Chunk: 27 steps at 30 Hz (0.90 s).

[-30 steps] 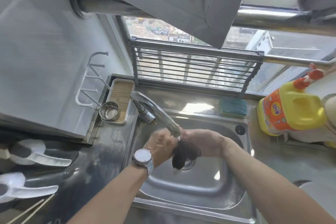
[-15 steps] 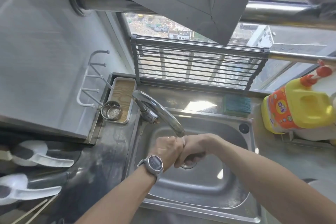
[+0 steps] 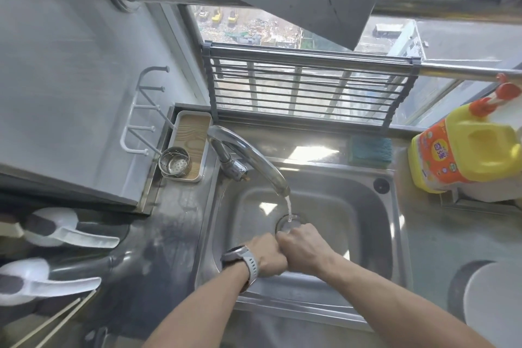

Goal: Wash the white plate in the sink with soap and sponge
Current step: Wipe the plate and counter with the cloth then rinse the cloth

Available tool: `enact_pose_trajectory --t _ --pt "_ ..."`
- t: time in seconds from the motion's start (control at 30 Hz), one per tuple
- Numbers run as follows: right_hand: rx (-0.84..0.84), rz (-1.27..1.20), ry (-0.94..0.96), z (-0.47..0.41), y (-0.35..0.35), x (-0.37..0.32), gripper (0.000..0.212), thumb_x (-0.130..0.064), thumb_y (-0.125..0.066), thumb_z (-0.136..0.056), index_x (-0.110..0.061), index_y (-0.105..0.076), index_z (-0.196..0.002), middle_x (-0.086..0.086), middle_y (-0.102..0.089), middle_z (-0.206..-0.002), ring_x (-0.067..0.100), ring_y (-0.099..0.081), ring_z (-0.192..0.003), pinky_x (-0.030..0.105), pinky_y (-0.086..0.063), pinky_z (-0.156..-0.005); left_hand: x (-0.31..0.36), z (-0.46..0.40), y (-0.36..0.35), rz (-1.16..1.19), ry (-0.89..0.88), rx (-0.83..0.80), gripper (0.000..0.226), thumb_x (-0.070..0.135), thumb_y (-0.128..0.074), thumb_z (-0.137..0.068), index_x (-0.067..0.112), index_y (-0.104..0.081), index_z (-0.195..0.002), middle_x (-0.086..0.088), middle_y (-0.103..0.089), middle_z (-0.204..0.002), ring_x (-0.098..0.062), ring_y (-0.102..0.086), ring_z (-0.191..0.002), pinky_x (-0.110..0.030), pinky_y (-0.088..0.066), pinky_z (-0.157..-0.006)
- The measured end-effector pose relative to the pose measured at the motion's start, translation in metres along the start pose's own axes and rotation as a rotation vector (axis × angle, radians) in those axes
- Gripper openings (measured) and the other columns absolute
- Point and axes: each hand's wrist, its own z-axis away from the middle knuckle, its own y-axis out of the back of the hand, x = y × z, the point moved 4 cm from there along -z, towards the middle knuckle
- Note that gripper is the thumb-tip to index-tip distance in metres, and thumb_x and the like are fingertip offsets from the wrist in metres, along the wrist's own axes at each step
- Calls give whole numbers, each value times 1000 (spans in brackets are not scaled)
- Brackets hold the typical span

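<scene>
Both my hands are fists pressed knuckle to knuckle low in the steel sink (image 3: pixel 356 223), near its front wall. My left hand (image 3: pixel 268 256) wears a grey watch, and my right hand (image 3: pixel 303 248) lies just beside the drain. The dark cloth they held a second ago is hidden inside the fists. A thin stream of water (image 3: pixel 288 206) runs from the faucet (image 3: pixel 254 158) into the drain, just beyond my knuckles. The white plate (image 3: pixel 493 302) sits on the counter at the right edge. A teal sponge (image 3: pixel 370 151) lies behind the sink, and a yellow detergent jug (image 3: pixel 463 155) stands to its right.
A roll-up drying rack (image 3: pixel 308 87) leans against the window behind the sink. A small tray with a steel strainer cup (image 3: pixel 173 162) sits left of the faucet. White ladles (image 3: pixel 56 230) and chopsticks lie on the dark counter at the left.
My hands closed together over the dark cloth and dropped from under the spout toward the sink's front. The water now falls straight into the drain.
</scene>
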Motion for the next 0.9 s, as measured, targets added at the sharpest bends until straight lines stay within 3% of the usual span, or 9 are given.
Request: enact_pose_trajectory --t 0.07,0.17,0.3,0.37,0.43,0.5,0.63,0.73,0.9 --pt "43 -9 -16 4 -11 -2 45 -63 -70 -43 -21 -55 -49 -3 -58 -43 16 -57 -34 20 -36 -32 -5 2 -14 175 53 -97 14 15 -70 -69 12 -59 -60 -7 -56 -58 -25 -52 -53 -22 -38 -47" --pt "148 26 -2 15 -18 -8 42 -54 -80 -42 -22 -55 -52 -4 -58 -44 16 -56 -33 21 -35 -32 -10 3 -34 309 96 -158 15 11 -70 -70 11 -58 -63 -8 -49 -53 -21 -43 -45 -21 -32 -44" --pt "226 26 -55 26 -17 -8 29 -32 -79 -46 -22 -54 -57 -3 -58 -47 18 -57 -35 20 -30 -36 -11 2 -43 162 23 13 24 33 -64 -69 10 -67 -74 -9 -70 -73 -31 -68 -71 -29 -46 -56" --pt "232 -63 -125 38 -14 2 27 -30 -75 -57 -20 -57 -74 -3 -65 -64 21 -66 -56 26 -35 -46 -8 6 -42 209 -44 37 34 44 -67 -68 18 -66 -91 -7 -74 -89 -30 -71 -85 -32 -52 -66" --pt "136 -203 -229 53 -9 20 31 -34 -69 -72 -20 -51 -94 -1 -65 -93 23 -63 -86 32 -41 -64 -3 13 -40 488 -75 -29 48 55 -72 -73 24 -59 -108 -5 -70 -104 -23 -66 -83 -30 -53 -64" --pt "77 -391 -301 72 -2 37 44 -40 -74 -71 -25 -44 -100 -4 -58 -101 18 -56 -91 30 -42 -71 4 17 -35 765 -43 -71 48 59 -64 -90 21 -55 -118 -9 -67 -113 -23 -65 -83 -31 -57 -67" --pt "87 -960 -439 113 16 66 65 -40 -92 -54 -37 -50 -104 -10 -66 -105 7 -65 -96 27 -56 -83 16 16 -34 1144 -35 18 29 24 -67 -99 8 -58 -122 -20 -73 -114 -31 -77 -89 -31 -62 -72" --pt "142 -1370 -516 147 16 84 63 -29 -96 -61 -32 -64 -116 4 -72 -112 17 -71 -104 34 -58 -89 32 19 -40 1295 -111 53 36 -12 -62 -92 7 -57 -122 -23 -70 -114 -31 -76 -91 -32 -63 -72" --pt "345 -1719 -798 203 2 117 48 3 -84 -74 -8 -69 -118 28 -70 -115 32 -73 -99 39 -60 -84 72 17 -60 1329 -236 96 34 -18 -59 -91 10 -55 -109 -26 -71 -102 -31 -73 -83 -35 -61 -71"
